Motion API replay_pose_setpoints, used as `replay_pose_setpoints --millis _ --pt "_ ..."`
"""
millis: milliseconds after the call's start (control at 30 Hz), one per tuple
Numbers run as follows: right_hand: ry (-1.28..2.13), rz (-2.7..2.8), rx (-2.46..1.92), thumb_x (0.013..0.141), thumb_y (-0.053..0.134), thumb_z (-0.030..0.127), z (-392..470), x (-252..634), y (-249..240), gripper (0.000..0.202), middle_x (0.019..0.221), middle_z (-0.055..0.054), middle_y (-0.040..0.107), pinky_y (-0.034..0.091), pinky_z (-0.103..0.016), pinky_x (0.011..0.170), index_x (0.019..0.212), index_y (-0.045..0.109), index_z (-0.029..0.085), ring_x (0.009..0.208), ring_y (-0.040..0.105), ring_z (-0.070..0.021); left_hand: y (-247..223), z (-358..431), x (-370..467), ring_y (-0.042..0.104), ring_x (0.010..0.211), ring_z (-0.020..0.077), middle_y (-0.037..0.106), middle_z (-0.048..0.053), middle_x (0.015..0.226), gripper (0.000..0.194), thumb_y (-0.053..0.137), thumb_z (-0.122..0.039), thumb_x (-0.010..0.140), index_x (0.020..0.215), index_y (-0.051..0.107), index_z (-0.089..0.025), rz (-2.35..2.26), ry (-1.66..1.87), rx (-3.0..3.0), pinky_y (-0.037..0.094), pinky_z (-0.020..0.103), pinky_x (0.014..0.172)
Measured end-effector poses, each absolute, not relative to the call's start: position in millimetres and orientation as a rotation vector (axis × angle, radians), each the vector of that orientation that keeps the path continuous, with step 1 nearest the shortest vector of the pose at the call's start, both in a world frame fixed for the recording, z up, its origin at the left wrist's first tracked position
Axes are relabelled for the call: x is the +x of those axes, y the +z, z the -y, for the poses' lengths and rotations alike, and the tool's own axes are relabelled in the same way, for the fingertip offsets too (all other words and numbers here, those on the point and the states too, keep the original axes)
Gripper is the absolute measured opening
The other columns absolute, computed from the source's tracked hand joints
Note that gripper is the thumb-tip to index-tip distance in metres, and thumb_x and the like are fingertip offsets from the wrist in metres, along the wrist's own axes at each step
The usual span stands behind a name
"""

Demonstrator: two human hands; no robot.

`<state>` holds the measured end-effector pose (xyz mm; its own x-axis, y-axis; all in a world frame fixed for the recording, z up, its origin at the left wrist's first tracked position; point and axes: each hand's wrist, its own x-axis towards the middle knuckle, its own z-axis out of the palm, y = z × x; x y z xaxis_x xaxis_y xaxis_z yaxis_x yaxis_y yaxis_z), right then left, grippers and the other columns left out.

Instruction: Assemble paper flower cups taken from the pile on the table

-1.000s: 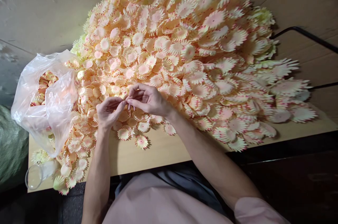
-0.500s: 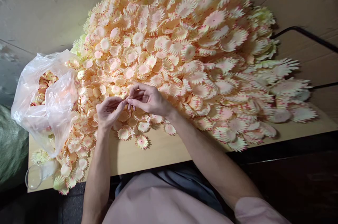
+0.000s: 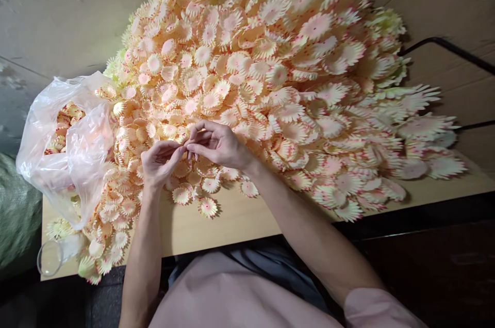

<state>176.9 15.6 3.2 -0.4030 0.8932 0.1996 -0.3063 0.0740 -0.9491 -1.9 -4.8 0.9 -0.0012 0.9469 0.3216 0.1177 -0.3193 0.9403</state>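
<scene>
My left hand (image 3: 160, 162) and my right hand (image 3: 216, 145) meet at the fingertips in front of a large heap of pale yellow artificial flower petal pieces (image 3: 240, 67) with pink-red edges. Both hands are closed in a pinch, thumbs against bent forefingers. Whatever lies between the fingertips is too small and too hidden to name. A few loose petal pieces, among them a single round one (image 3: 208, 207), lie on the table just below the hands.
At the left a translucent plastic bag (image 3: 42, 137) holds red-edged pieces. A clear plastic cup (image 3: 50, 258) lies on its side at the corner of the wooden table (image 3: 224, 225). A black bar (image 3: 464, 57) comes in from the right, and a green sack (image 3: 17, 214) stands far left.
Almost nothing differs. Both hands keep the same pinch in the same place, and the view has shifted very slightly.
</scene>
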Motion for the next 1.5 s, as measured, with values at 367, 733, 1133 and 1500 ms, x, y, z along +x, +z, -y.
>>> replay_pose_setpoints --millis 367,733,1133,1500 --pt "1.536 1.340 -0.664 0.080 0.075 0.031 -15.2 176.6 3.6 0.027 0.082 -0.001 0.072 0.060 -0.030 0.074 0.091 0.052 0.020 0.070 0.071 -0.0142 0.5 4.6 -2.2 0.073 0.067 0.0141 0.076 0.004 0.076 0.016 0.079 -0.027 0.074 0.082 0.070 -0.016 -1.131 1.379 1.529 0.061 0.024 0.068" --pt "1.491 1.358 -0.743 0.077 0.076 0.030 -14.0 176.0 6.4 0.027 0.079 -0.001 0.070 0.059 -0.028 0.071 0.087 0.052 0.019 0.068 0.069 -0.0140 0.2 4.6 -3.8 0.073 0.068 0.0140 0.076 0.004 0.078 0.015 0.078 -0.026 0.076 0.085 0.071 -0.016 -1.093 1.352 1.619 0.060 0.024 0.068" --pt "1.570 1.398 -0.821 0.076 0.075 0.034 -15.4 180.8 15.4 0.019 0.069 -0.003 0.071 0.053 -0.024 0.052 0.079 0.072 0.015 0.059 0.067 -0.0151 -3.8 6.5 -2.1 0.074 0.073 0.0144 0.076 0.005 0.084 0.017 0.071 -0.027 0.082 0.095 0.066 -0.018 -1.127 1.375 1.652 0.059 0.022 0.068" --pt "1.408 1.432 -0.899 0.073 0.077 0.032 -14.5 175.6 5.5 0.018 0.075 -0.005 0.074 0.057 -0.027 0.063 0.078 0.074 0.015 0.066 0.068 -0.0166 -1.3 7.5 -2.3 0.075 0.081 0.0175 0.076 0.009 0.089 0.021 0.067 -0.031 0.086 0.100 0.061 -0.018 -1.143 1.296 1.631 0.058 0.023 0.069"
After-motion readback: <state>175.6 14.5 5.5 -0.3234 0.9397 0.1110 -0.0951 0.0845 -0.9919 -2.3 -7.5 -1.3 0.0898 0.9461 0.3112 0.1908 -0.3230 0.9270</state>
